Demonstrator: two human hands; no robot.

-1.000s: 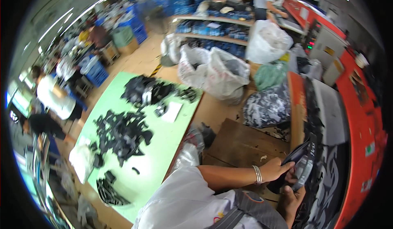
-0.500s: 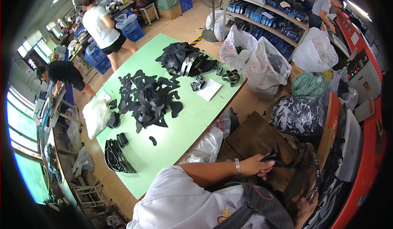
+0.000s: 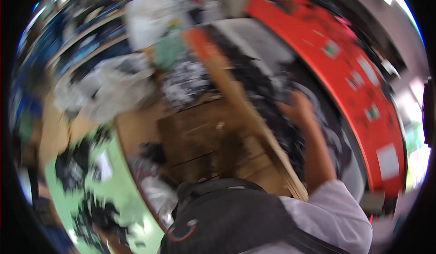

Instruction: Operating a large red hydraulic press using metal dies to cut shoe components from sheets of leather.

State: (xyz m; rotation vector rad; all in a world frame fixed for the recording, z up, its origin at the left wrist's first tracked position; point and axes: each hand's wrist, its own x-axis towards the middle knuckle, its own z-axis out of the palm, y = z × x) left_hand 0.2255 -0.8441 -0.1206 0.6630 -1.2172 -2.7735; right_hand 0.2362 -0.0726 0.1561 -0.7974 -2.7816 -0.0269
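The view is smeared by motion. My right hand [image 3: 299, 110] reaches forward over dark sheet material [image 3: 281, 133] beside the long red machine; its thumb stands apart from its fingers, and I make out nothing held. At the lower left, my left hand [image 3: 105, 236] is over or against a heap of black cut pieces [image 3: 97, 213] on the green table [image 3: 61, 204]. Its fingers are too blurred to show whether they grip a piece.
A wooden rail [image 3: 247, 113] runs between the brown boards [image 3: 195, 129] and the dark material. Filled white bags [image 3: 116, 88] stand beyond the table, near loaded shelves [image 3: 86, 45]. The red machine [image 3: 313, 49] borders the right side.
The view has swung right. My left hand has left the black piece it gripped and gone to the heap on the table. My right hand has moved forward over the dark material.
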